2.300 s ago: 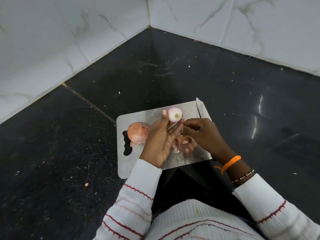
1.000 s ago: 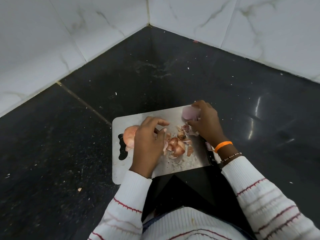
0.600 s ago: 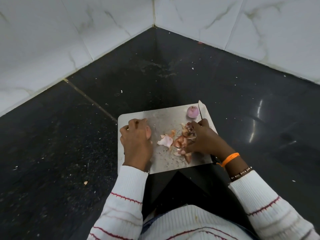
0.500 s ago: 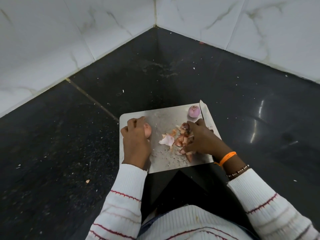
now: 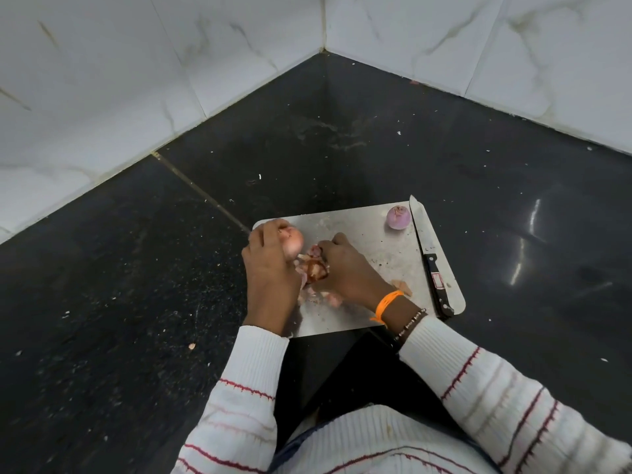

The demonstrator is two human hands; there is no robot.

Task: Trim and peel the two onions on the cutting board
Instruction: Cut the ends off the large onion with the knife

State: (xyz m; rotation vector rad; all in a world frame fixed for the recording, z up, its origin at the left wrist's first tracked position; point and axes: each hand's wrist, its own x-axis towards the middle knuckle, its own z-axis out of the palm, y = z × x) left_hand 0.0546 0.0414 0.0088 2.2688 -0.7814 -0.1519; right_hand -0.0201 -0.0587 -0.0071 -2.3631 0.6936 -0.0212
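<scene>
Black speckled floor (image 5: 342, 138) — steel cutting board (image 5: 369, 230) lying flat, scattered crumbs

Head view: single wide-angle camera looking forward and steeply down from above, sitting close over the steel cutting board (image 5: 359, 323) and facing the tiled corner.

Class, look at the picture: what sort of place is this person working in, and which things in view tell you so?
Probably a home kitchen corner, though whether this is a counter or the floor is unclear. Clues: a steel cutting board with a knife and a peeled onion, on dark polished stone meeting white marble-look wall tiles.
</scene>
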